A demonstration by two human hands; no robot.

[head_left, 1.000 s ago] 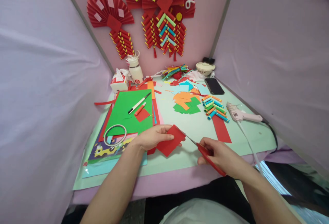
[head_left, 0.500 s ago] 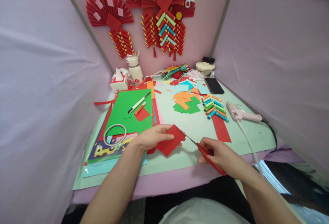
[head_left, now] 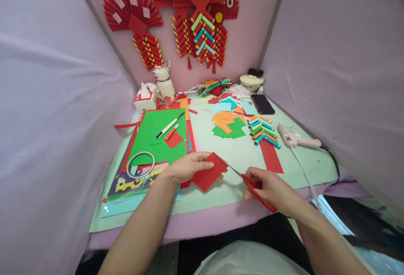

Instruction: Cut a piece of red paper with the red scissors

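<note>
Nearest the body, the right hand [head_left: 274, 190] grips red scissors [head_left: 252, 186], fingers closed round the handles, the blades pointing up-left with their tips at the right edge of a red paper [head_left: 208, 173]. The left hand [head_left: 186, 167] pinches that paper by its left side, thumb on top, holding it just above the front of the pale green mat [head_left: 303, 165]. Left of the hand lies a tape ring [head_left: 140, 165] on a stack of sheets topped by a green sheet [head_left: 158, 136], which carries a pen [head_left: 170, 126] and a small red square [head_left: 174, 140]. Right of centre lie paper rolls [head_left: 262, 130] over a red strip [head_left: 271, 157], with a glue gun [head_left: 298, 140] beside them. Farther back are cut squares [head_left: 227, 123], a phone [head_left: 262, 104], a bowl [head_left: 251, 82], a bottle [head_left: 164, 82] and a tissue box [head_left: 144, 98]; red fans [head_left: 132, 9] hang on the wall
</note>
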